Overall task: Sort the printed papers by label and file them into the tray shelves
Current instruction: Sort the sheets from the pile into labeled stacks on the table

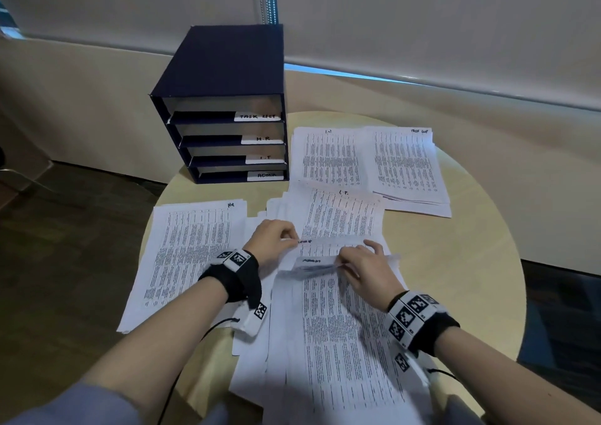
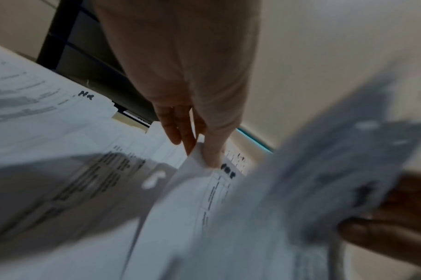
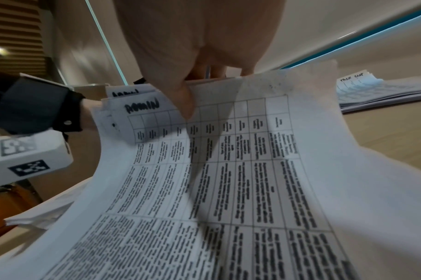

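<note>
The tray (image 1: 227, 106) shelf tags read, top down, TASK LIST, H.R., I.T, ADMIN. Handwritten corners: HR on the nine o'clock pile (image 1: 192, 249), I.T on the twelve o'clock sheets (image 1: 328, 158), TASK LIST at one o'clock (image 1: 406, 164), ADMIN on the lifted sheets (image 3: 142, 108).

Round pale wooden table (image 1: 471, 262) on dark wood floor (image 1: 65, 245), beige wall (image 1: 81, 106) behind, drawn roller blinds (image 1: 422, 18) above.

A round pale table (image 1: 471, 262) carries paper stacks (image 1: 406, 164) and a shelf tray (image 1: 224, 106).
</note>
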